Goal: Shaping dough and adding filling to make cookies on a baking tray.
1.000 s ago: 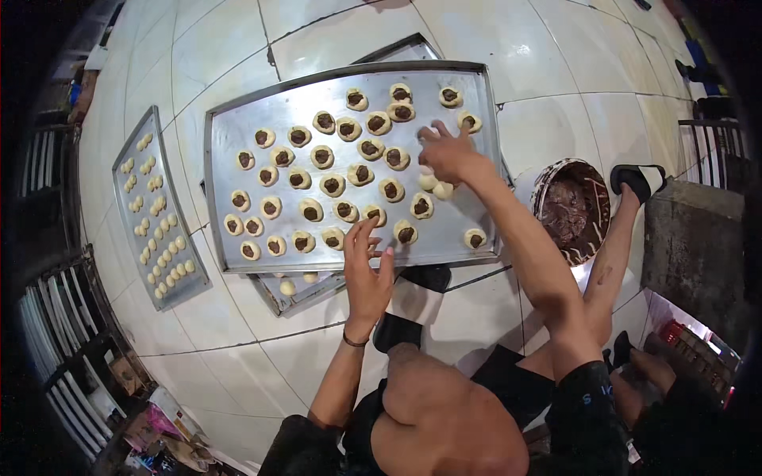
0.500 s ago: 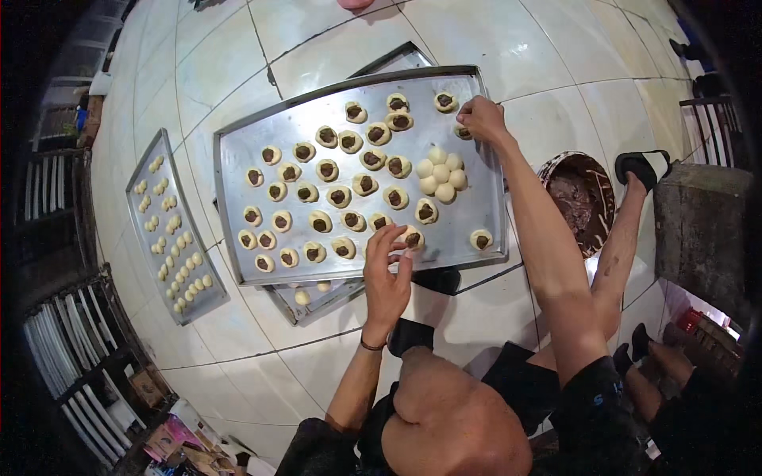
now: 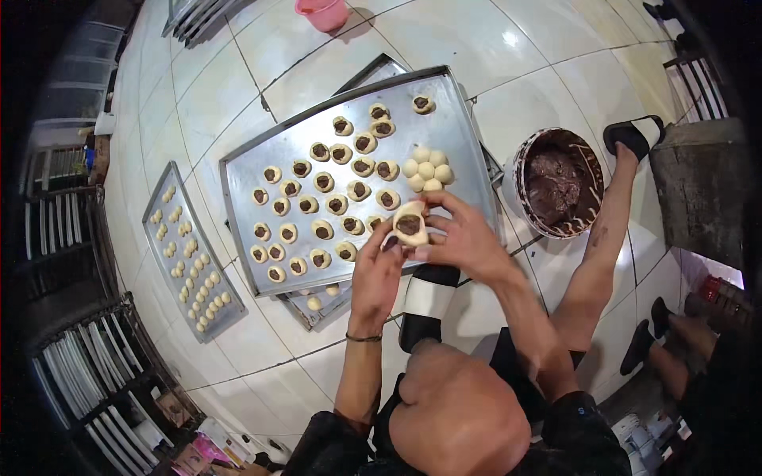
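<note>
My left hand (image 3: 379, 266) and my right hand (image 3: 448, 242) are closed around one pale dough piece (image 3: 410, 224) with brown filling in its middle, held over the near edge of a large metal tray (image 3: 242, 198). That tray holds rows of flattened dough pieces (image 3: 323, 181) topped with brown filling, plus a cluster of plain dough balls (image 3: 428, 168) at its right part. Another tray (image 3: 341, 311) with dough balls lies underneath it. A bucket (image 3: 559, 186) coated and partly filled with brown paste stands to the right of the trays.
A separate tray of small balls (image 3: 214, 317) lies at left on the tiled floor (image 3: 508, 63). Racks of trays (image 3: 83, 373) line the left. A pink bucket (image 3: 321, 12) is at top. My sandaled feet flank the bucket and trays. Another person's feet (image 3: 659, 333) show lower right.
My right hand has come from the tray's upper right down to meet my left hand, and both now hold a filled dough piece. The view has shifted, revealing the pink bucket.
</note>
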Motion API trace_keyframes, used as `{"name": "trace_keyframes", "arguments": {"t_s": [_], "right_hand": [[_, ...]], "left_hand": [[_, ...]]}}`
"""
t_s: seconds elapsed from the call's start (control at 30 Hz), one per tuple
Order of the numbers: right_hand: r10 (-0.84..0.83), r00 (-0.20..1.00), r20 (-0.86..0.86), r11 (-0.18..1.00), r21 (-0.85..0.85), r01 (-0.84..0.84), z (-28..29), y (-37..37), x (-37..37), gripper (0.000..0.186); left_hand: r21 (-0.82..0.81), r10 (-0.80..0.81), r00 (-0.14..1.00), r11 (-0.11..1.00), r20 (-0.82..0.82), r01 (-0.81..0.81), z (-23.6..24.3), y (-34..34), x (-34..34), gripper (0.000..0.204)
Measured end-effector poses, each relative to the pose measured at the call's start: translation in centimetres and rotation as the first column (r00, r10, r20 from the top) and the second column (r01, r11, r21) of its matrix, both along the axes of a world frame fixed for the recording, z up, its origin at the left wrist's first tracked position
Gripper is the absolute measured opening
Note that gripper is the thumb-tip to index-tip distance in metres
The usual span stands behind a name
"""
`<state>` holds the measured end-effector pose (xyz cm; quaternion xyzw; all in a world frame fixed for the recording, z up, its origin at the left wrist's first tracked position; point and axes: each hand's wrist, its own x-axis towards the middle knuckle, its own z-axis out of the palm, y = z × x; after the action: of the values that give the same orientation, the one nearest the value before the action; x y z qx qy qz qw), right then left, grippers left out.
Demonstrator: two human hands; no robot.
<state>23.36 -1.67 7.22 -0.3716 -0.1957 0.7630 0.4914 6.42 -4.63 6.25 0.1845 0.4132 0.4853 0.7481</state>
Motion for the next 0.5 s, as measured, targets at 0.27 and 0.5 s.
{"name": "trace_keyframes", "arguments": {"t_s": [0.27,0.5], "right_hand": [[-0.129,0.818,0.560,0.908,0.398,-0.129,1.3,-3.5,-1.0,0.041],[-0.445,0.529,0.723,0.784,0.600,-0.160,3.2,-4.1,-1.2,0.029]], "left_hand": [[0.093,0.066,0.998,0.994,-0.020,-0.064,0.6,-2.2,0.4,0.041],[-0.224,0.232,0.883,0.963,0.409,-0.149,-0.4,-1.5,1.3,0.042]]}}
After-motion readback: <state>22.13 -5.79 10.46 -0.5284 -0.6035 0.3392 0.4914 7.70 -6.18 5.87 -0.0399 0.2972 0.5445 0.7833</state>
